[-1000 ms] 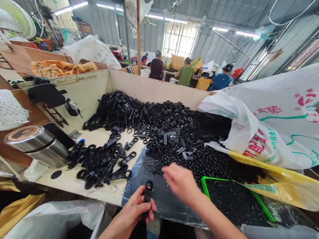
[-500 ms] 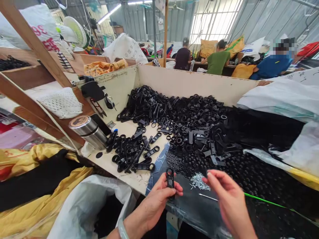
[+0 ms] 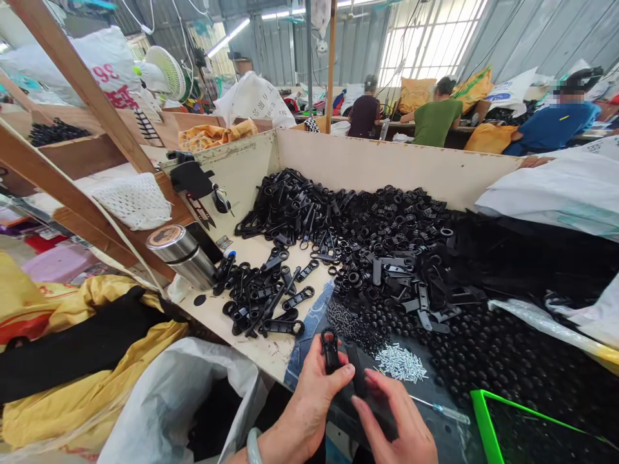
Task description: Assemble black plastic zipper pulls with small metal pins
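Observation:
My left hand [image 3: 314, 393] is closed around a black plastic part with a ring at its top end [image 3: 330, 351], held upright with the thumb across its lower half. Just to the right, my right hand [image 3: 399, 419] pinches a flat black strip [image 3: 356, 368] between thumb and fingers. This strip is slightly blurred and stands close beside the ringed part; whether they touch I cannot tell. Behind my right hand lie a pile of small silvery pins [image 3: 401, 363] and a screwdriver with a clear bluish handle [image 3: 449, 412].
Black ringed parts [image 3: 265, 293] lie loose at the left, with larger heaps of black pieces [image 3: 391, 219] behind. Small black round pieces [image 3: 464, 348] spread at the right near a green-edged frame [image 3: 481, 419]. A steel flask [image 3: 184, 254] stands left; an open white sack [image 3: 159, 393] is below.
My right hand has moved from beside the pins leftward to my left hand, and a black strip now shows in its fingers. The view has shifted slightly, revealing the screwdriver's handle and the green-edged frame.

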Action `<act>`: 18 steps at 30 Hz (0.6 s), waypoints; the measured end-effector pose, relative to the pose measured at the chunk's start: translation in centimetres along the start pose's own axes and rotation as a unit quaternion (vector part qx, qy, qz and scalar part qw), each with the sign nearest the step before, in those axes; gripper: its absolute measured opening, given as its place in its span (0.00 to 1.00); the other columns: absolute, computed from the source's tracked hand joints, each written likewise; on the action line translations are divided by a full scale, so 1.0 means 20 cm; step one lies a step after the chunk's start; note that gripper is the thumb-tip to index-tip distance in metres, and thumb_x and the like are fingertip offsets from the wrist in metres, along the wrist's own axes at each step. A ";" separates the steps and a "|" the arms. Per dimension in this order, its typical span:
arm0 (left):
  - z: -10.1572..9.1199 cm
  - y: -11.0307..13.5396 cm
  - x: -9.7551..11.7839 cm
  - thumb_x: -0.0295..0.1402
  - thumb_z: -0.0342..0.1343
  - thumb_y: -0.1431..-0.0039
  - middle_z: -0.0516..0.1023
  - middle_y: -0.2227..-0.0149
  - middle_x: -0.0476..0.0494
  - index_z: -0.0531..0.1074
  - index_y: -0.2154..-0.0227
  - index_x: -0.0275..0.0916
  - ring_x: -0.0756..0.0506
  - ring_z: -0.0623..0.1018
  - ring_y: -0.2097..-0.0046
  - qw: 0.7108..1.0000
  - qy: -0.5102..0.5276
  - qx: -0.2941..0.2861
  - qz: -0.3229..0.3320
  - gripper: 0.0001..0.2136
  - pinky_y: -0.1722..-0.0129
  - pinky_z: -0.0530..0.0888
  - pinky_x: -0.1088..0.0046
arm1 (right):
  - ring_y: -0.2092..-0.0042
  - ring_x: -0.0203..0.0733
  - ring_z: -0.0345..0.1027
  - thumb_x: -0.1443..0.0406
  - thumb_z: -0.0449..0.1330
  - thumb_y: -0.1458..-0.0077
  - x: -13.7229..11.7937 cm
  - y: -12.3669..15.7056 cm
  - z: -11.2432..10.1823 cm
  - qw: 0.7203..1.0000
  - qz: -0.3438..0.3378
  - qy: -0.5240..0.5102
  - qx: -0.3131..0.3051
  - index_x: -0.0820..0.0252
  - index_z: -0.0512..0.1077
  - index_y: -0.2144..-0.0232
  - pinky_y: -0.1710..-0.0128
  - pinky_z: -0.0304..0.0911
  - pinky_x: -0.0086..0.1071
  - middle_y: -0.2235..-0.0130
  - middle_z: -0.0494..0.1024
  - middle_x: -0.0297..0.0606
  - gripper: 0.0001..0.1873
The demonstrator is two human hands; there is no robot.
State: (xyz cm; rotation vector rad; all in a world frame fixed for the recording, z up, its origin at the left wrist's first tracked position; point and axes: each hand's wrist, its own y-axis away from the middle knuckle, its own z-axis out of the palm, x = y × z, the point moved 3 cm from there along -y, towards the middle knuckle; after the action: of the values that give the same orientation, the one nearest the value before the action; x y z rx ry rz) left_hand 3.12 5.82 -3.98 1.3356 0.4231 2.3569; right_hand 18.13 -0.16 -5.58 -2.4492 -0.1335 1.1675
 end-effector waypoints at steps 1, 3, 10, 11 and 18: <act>0.01 0.00 0.00 0.31 0.72 0.52 0.75 0.63 0.51 0.71 0.55 0.42 0.48 0.73 0.59 1.000 0.002 -0.004 0.006 0.22 0.54 0.68 0.73 | 0.55 0.44 0.80 0.63 0.67 0.41 0.00 -0.01 -0.01 0.998 -0.047 0.036 -0.004 0.52 0.74 0.45 0.54 0.76 0.31 0.52 0.83 0.38 0.22; 0.02 0.02 0.02 0.31 0.70 0.49 0.75 0.61 0.50 0.71 0.55 0.42 0.48 0.73 0.57 1.000 -0.003 -0.017 0.012 0.20 0.52 0.68 0.72 | 0.56 0.43 0.81 0.65 0.64 0.38 0.00 -0.01 -0.02 0.992 -0.102 0.078 -0.005 0.53 0.71 0.41 0.53 0.75 0.31 0.52 0.83 0.38 0.24; 0.05 0.08 0.03 0.36 0.63 0.39 0.77 0.50 0.42 0.72 0.50 0.41 0.42 0.73 0.45 0.997 0.006 -0.078 -0.019 0.15 0.42 0.65 0.65 | 0.57 0.42 0.82 0.58 0.60 0.34 -0.06 0.04 -0.02 0.998 -0.025 0.043 0.038 0.52 0.77 0.47 0.56 0.75 0.26 0.54 0.84 0.36 0.15; 0.05 0.08 0.02 0.37 0.63 0.39 0.77 0.50 0.42 0.72 0.51 0.41 0.42 0.73 0.45 0.997 -0.001 -0.079 -0.016 0.15 0.42 0.65 0.64 | 0.58 0.41 0.82 0.58 0.59 0.33 -0.08 0.04 0.00 0.999 -0.023 0.027 0.041 0.52 0.78 0.48 0.56 0.75 0.26 0.54 0.84 0.36 0.15; 0.04 0.07 -0.04 0.45 0.62 0.38 0.79 0.53 0.41 0.72 0.53 0.41 0.42 0.74 0.48 0.997 -0.001 -0.073 -0.009 0.16 0.44 0.66 0.63 | 0.62 0.39 0.82 0.58 0.57 0.32 -0.15 0.04 0.06 0.997 -0.009 0.008 0.073 0.53 0.80 0.50 0.61 0.74 0.22 0.58 0.85 0.37 0.15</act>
State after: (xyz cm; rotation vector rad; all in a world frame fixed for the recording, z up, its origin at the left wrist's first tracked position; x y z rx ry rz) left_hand 3.96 4.23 -3.49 1.2609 0.2572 2.3230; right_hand 15.11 -1.25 -4.40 -2.3242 -0.0624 1.1082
